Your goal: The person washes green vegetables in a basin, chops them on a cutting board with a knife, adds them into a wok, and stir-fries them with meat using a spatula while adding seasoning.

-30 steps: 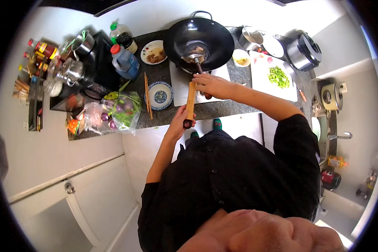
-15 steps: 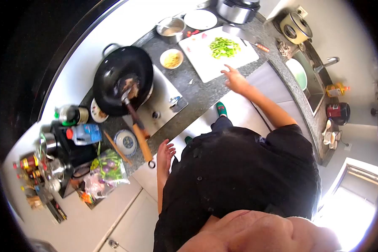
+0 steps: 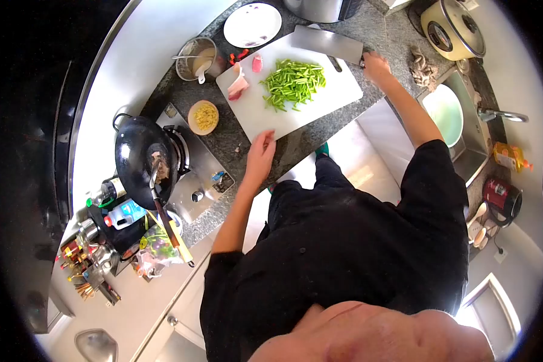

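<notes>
A white cutting board (image 3: 341, 92) lies on the counter with a pile of chopped green vegetable (image 3: 294, 83) and pieces of raw meat (image 3: 238, 85) on it. Across its far right part rests a cleaver (image 3: 327, 42), blade flat. My right hand (image 3: 377, 67) is closed around the cleaver's handle, which it mostly hides. At the board's near left corner is my left hand (image 3: 261, 155), fingers loosely extended with the tips at the edge. Whether they press on the board I cannot tell.
Left of the board stand a bowl of chopped yellowish bits (image 3: 204, 117), a pot (image 3: 196, 57) and a white plate (image 3: 253, 25). The black wok (image 3: 136, 151) tilts on the stove, its spatula handle (image 3: 174, 235) jutting outward. Right are the sink (image 3: 472, 158) and rice cooker (image 3: 452, 30).
My right hand has moved right and taken hold of the cleaver's handle. My left hand has come up from beside the stove to the board's edge. The view has turned toward the board.
</notes>
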### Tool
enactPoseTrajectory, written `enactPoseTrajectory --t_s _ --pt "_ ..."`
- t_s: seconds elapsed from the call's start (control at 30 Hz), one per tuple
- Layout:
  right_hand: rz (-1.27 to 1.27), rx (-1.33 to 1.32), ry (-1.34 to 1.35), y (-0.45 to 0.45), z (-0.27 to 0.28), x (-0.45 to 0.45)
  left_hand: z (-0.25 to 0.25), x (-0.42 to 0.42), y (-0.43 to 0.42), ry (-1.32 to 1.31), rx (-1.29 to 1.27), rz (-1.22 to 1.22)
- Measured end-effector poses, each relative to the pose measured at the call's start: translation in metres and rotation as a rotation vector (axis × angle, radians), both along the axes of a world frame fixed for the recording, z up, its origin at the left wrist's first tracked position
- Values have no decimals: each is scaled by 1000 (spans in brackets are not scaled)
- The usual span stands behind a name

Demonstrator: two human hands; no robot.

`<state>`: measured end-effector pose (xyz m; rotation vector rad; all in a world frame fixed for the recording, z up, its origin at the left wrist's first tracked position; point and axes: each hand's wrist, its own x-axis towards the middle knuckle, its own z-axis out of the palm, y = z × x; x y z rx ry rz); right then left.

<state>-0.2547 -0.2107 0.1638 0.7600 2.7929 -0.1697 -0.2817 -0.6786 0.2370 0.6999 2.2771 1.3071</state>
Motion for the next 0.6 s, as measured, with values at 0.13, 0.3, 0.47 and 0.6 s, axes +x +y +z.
enactPoseTrajectory --t_s 0.13,0.3,0.47,0.6 --pt "65 -40 75 14 -10 -12 -9 -62 88 352 -41 -52" --pt "-35 -229 150 -9 45 6 -49 -131 171 610 -135 -31" --pt "-590 -1043 265 -53 37 75 -100 -153 207 697 -367 -12" --pt "-773 -1459 244 -80 37 105 -88 -128 212 683 -239 -14"
